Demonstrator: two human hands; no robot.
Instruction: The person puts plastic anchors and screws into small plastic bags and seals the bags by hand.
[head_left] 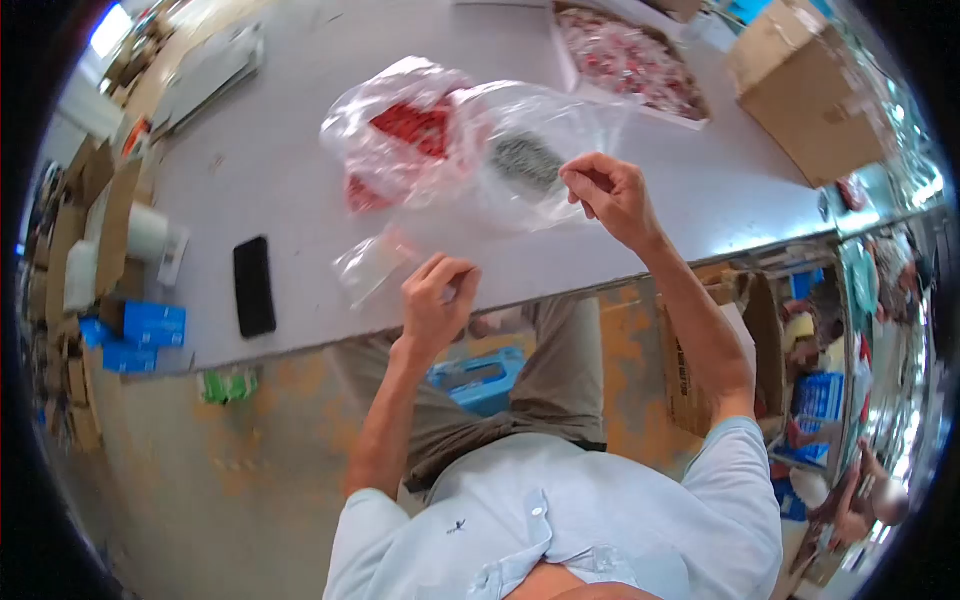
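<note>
My right hand is raised at the right edge of an open clear bag of small grey pieces. Its thumb and fingertips are pinched together; anything between them is too small to make out. Close to the table's front edge, my left hand has its fingers curled toward the thumb, and what they hold, if anything, cannot be seen. Small clear plastic bags lie just beyond it. Against the grey pieces' bag sits another clear bag with small red parts inside.
A black phone lies on the white table at left. At the back right are a tray of red-and-clear packets and a cardboard box. Blue boxes stand left. Below the table is a blue stool.
</note>
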